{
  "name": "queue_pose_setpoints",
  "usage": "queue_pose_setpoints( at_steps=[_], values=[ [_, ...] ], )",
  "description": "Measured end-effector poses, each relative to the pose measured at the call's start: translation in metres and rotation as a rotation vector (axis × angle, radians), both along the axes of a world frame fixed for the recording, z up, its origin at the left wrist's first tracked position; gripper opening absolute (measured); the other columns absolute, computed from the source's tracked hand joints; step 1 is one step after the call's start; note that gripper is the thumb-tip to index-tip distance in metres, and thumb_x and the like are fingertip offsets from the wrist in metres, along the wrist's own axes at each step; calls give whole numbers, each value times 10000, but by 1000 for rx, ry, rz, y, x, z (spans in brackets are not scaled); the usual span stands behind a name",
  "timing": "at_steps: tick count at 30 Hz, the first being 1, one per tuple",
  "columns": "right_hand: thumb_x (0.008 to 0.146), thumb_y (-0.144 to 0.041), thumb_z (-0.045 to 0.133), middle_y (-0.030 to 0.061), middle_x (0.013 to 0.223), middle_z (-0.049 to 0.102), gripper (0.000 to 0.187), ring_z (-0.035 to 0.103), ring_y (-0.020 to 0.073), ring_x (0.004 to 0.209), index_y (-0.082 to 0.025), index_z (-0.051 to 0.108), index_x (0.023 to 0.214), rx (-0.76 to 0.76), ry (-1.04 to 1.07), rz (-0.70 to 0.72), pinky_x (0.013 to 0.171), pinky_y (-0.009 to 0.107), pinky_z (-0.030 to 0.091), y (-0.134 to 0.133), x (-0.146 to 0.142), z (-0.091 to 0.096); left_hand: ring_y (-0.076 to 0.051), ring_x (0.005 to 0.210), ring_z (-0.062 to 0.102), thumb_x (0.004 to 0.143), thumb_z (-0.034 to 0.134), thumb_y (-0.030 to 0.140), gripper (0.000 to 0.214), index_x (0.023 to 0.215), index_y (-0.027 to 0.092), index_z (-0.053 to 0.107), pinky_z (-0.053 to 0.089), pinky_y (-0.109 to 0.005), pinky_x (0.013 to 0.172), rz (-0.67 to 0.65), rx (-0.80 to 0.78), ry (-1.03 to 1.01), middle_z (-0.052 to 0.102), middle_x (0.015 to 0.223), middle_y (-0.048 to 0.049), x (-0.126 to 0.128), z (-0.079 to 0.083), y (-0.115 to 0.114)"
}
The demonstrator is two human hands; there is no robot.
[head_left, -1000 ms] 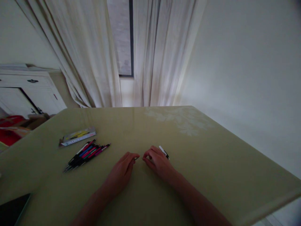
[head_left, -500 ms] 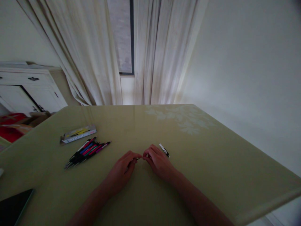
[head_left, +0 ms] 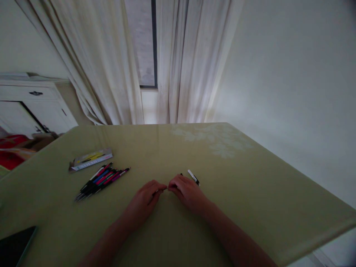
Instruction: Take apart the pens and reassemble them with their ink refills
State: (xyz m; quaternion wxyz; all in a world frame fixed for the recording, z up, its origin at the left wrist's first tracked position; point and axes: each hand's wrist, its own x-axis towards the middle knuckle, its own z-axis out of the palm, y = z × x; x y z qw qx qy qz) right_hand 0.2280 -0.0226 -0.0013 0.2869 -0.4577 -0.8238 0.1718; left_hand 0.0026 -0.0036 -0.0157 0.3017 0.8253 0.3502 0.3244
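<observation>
My left hand (head_left: 143, 203) is closed in a pinch on a thin dark pen part (head_left: 154, 194), which runs slantwise across its fingers. Fingertip to fingertip with it, my right hand (head_left: 187, 191) is also pinched shut. A small dark tip (head_left: 181, 174) shows just past its knuckles; what its fingers hold is mostly hidden. Just beyond my right hand lies a short white and black pen piece (head_left: 194, 177) on the table. To the left, a pile of pens (head_left: 101, 181) with black, blue, pink, green and purple parts lies loosely together.
Behind the pens lies a printed pen box (head_left: 91, 159), one end open. A dark flat device (head_left: 16, 244) sits at the table's near left. The green-covered table (head_left: 250, 193) reaches the curtains (head_left: 111, 66) and right wall. A white cabinet (head_left: 36, 105) stands far left.
The thin pen part now shows more along my left fingers, and a dark tip appears beyond my right hand. My right hand has dipped slightly. The whole view has shifted a little.
</observation>
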Motion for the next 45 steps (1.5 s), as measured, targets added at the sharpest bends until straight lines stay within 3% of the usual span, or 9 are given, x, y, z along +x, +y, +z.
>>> queue_pose_setpoints(
  at_steps=[7,16,19,22,25,29,32,39,45],
  values=[
    [1003,-385,660,39,929,696,184,636,170,828,-204,673,972,-1,193,-30,772,284,491,0,2,0,-188,904,702,1004,595,277,180,1080,263,758,553,-300,823,27,8,-54,749,979,-38,-3,0,2],
    [967,-344,706,38,947,749,176,670,171,820,-217,676,1085,-35,265,22,770,282,515,-5,-6,0,-183,814,712,968,674,387,192,1031,236,776,585,-301,757,29,-10,-129,747,971,-57,2,4,-3],
    [955,-402,710,44,956,756,239,690,183,850,-223,673,1109,-41,265,-24,789,300,525,-5,-5,4,-192,894,710,980,658,372,189,992,241,794,579,-308,805,28,24,-130,734,1010,-67,1,5,-2],
    [998,-404,633,56,948,746,217,691,179,839,-208,659,1086,2,278,-188,769,292,522,-1,3,8,-175,838,694,974,665,355,176,957,234,792,570,-294,778,75,23,-122,724,962,-56,0,6,-1],
    [1006,-328,600,61,895,712,141,668,177,774,-195,646,1006,31,130,-360,728,293,501,5,13,5,-156,752,675,954,689,351,157,962,236,796,561,-278,723,126,1,-145,716,884,-35,0,5,0],
    [923,-248,689,70,902,692,81,649,197,767,-197,634,954,-14,-178,-440,695,301,467,10,19,-6,-158,719,671,908,742,363,143,927,236,806,559,-280,710,166,-41,-189,711,800,-18,1,5,1],
    [902,-164,676,72,929,689,90,648,197,793,-201,628,968,7,-235,-442,690,295,452,10,20,-14,-158,681,658,880,763,391,168,867,229,805,550,-271,669,196,-63,-225,706,750,-15,0,7,2],
    [852,-46,641,80,966,722,218,685,207,843,-202,618,1004,-28,-105,-445,745,317,488,10,24,-15,-159,655,683,869,736,436,240,874,201,780,557,-251,610,226,-278,-348,726,698,-15,-4,11,6],
    [813,-46,658,37,892,742,264,689,159,755,-192,669,1033,-177,191,-269,718,285,546,4,10,-2,-166,705,697,919,665,458,273,894,188,695,589,-288,673,253,-293,-444,770,788,-49,-4,8,9]
  ],
)
